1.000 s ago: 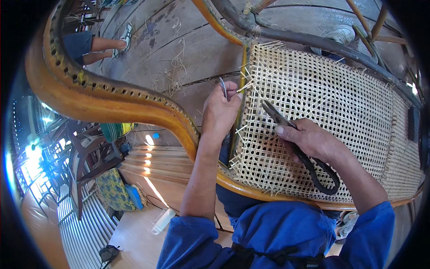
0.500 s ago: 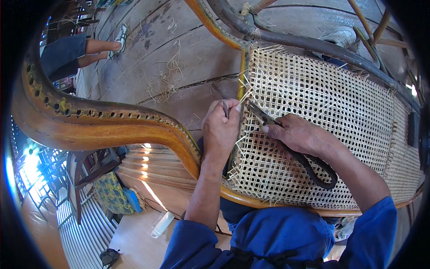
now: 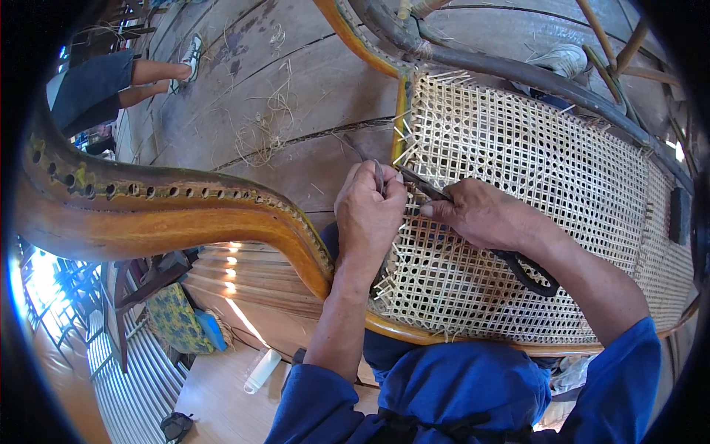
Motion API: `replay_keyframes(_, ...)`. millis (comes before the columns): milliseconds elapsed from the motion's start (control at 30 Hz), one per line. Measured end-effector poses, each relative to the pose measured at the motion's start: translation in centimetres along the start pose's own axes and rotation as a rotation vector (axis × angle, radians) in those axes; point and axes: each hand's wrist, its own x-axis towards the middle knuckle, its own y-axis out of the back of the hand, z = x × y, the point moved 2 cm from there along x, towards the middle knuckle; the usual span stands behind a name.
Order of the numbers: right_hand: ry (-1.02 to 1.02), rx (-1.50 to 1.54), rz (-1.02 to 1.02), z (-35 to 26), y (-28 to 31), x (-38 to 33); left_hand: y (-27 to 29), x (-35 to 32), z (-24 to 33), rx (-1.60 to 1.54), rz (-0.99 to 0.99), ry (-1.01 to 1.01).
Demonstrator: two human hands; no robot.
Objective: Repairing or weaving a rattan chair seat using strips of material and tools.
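Woven cane webbing [image 3: 518, 148] fills a curved wooden frame [image 3: 458, 337] in front of me. My left hand [image 3: 370, 200] is closed at the webbing's left edge, pinching a thin pointed metal tool [image 3: 379, 177], its dark tip sticking out at the upper left. Whether a cane strand is also between those fingers is hidden. My right hand [image 3: 473, 211] grips dark scissors [image 3: 425, 183], their blades pointing left to the left fingertips and their looped black handle lying over the webbing. Loose cane ends [image 3: 436, 76] stick out along the upper left edge.
A curved wooden rail [image 3: 185, 222] with a row of holes sweeps across the left. Cane scraps [image 3: 266, 126] lie on the plank floor. A person's legs [image 3: 159, 78] show at the upper left. Below sit a white bottle [image 3: 262, 371] and a patterned cushion [image 3: 177, 318].
My left hand has turned slightly and moved a little right, exposing more of the pointed tool. My right hand and the scissors have shifted slightly left and up, closer to the left fingers.
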Motion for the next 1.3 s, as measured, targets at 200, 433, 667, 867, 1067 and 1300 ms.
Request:
replay_keyframes(200, -0.092, 0.009, 0.023, 0.8, 0.7, -2.3, 0.2, 0.8, -0.3, -0.375, -0.01, 0.154)
replay_keyframes(433, -0.133, 0.16, -0.003, 1.2, 2.2, -2.3, -0.5, 1.6, -0.3, -0.141, -0.112, 0.127)
replay_keyframes(667, -0.114, 0.145, -0.012, 1.3, 2.0, -1.4, -0.3, 1.6, 0.9, -0.115, -0.018, -0.061)
replay_keyframes(867, -0.08, 0.311, -0.06, 1.8, 1.5, -0.8, -0.4, 1.5, 1.1, -0.137, -0.025, -0.024)
replay_keyframes(1067, -0.095, 0.248, -0.096, 1.2, 2.0, -0.5, -0.4, 1.3, 1.3, -0.186, -0.015, -0.021)
replay_keyframes(1300, -0.014, 0.06, -0.013, 0.8, 2.5, -0.2, -0.7, 1.4, 0.9, -0.178, -0.02, -0.034)
